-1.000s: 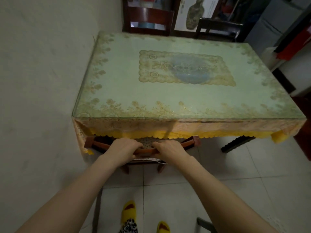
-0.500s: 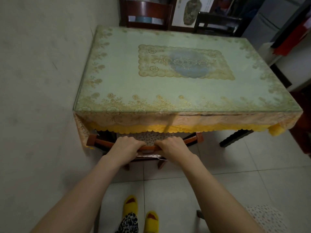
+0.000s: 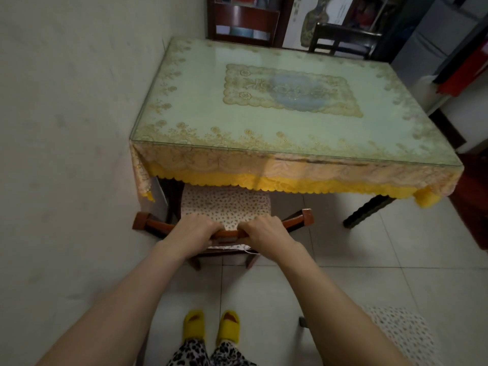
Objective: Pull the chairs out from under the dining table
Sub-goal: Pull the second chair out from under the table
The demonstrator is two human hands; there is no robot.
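Left hand (image 3: 194,229) and right hand (image 3: 265,231) both clamped on chair (image 3: 224,204) top rail, desk (image 3: 290,143) edge at 12 o'clock. Chair partly out: seat cushion half exposed, front under cloth. More seat shows than 0.5 s ago. Far chairs at 12–1 o'clock untouched; another seat at 4 o'clock.

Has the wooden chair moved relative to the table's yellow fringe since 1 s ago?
Yes. The wooden chair has slid out toward the person; more spotted cushion shows below the yellow fringe.
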